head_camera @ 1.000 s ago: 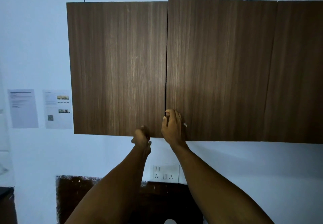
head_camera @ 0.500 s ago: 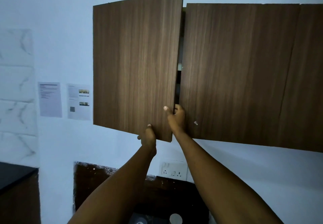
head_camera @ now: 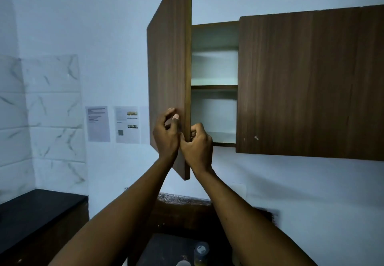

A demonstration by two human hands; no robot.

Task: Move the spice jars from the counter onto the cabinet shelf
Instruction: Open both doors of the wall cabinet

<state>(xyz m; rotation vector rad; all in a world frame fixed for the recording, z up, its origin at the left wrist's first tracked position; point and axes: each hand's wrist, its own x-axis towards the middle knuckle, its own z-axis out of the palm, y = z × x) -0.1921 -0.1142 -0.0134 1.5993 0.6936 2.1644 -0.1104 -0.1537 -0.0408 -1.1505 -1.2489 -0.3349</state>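
A: Cabinet door (head_camera: 169,83), left one, stands swung out from the wall cabinet, its thin edge facing the camera. Both hands at its lower free edge.

B: Left hand (head_camera: 166,135)?

A: On the outer face of the door, at 9 o'clock of the edge. Fingers (head_camera: 169,112) curled, thumb up against the wood near the edge. Looks like a hold on the door, fingers bent round toward the edge.

B: Right hand (head_camera: 197,145)?

A: At 3 o'clock of the same edge, on the inner side. Fingers curled tight round the door's edge, gripping it. The two hands sit just beside each other, the edge between them.

B: Inside the cabinet?

A: A pale interior with one shelf (head_camera: 214,87) across the middle; the part that shows is bare. The right door (head_camera: 307,83) is flat and closed, covering the rest.

B: Spice jars?

A: Down at 6 o'clock, on the dark worktop (head_camera: 166,247) between the forearms. One clear jar with a round lid (head_camera: 201,250) shows plainly; a second pale lid (head_camera: 182,263) is cut by the bottom edge. Dim, can't tell contents. Well apart from the shelf.

B: Surroundings?

A: Two printed sheets (head_camera: 112,123) taped to the wall at 9 o'clock of the door. Marble-look tiles (head_camera: 49,108) further left, above a black ledge (head_camera: 35,209).
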